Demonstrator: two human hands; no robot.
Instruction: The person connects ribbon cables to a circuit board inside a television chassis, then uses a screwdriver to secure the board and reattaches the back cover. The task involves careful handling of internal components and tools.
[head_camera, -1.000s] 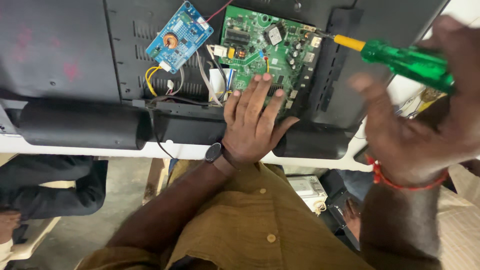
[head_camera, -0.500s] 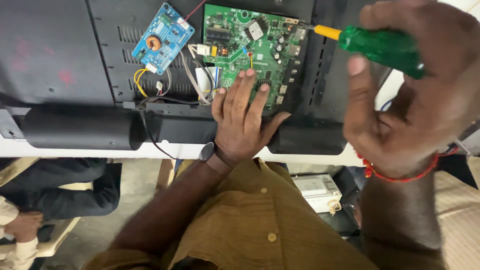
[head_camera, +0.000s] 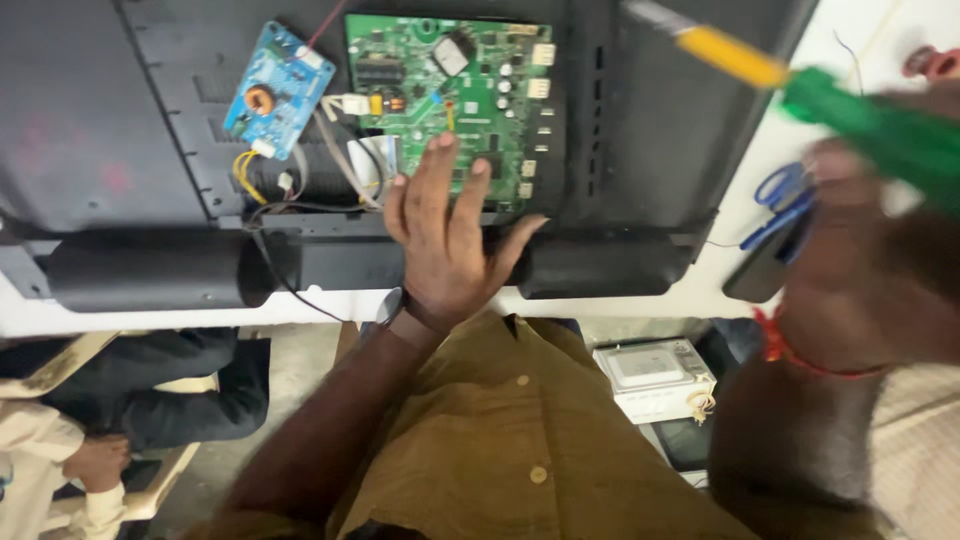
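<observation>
Seen from above, two circuit boards sit in the opened back of a black flat-screen set lying on a white surface: one large green circuit board, rectangular and studded with small white connectors and dark chips, and one smaller blue circuit board, set at a tilt, carrying a round copper coil. Thin wires in yellow, white and black loop between them. One left hand lies flat, fingers spread, its fingertips on the lower edge of the green board and its palm over the set's black plastic frame; its grip is fully open and holds nothing. A watch band shows at that wrist. One right hand, blurred and close to the camera at the right edge, has its grip closed around one screwdriver with a translucent green handle and a yellow collar; the metal shaft points up and left, above the set's black back, well apart from the green board. A red thread circles that wrist. Half a second earlier the screwdriver tip was at the green board's upper right corner; now it has pulled away to the right, while the left hand has stayed on the board. One pair of blue-handled scissors lies on the surface behind the right hand. Below, a second person's dark sleeve shows at the lower left.
</observation>
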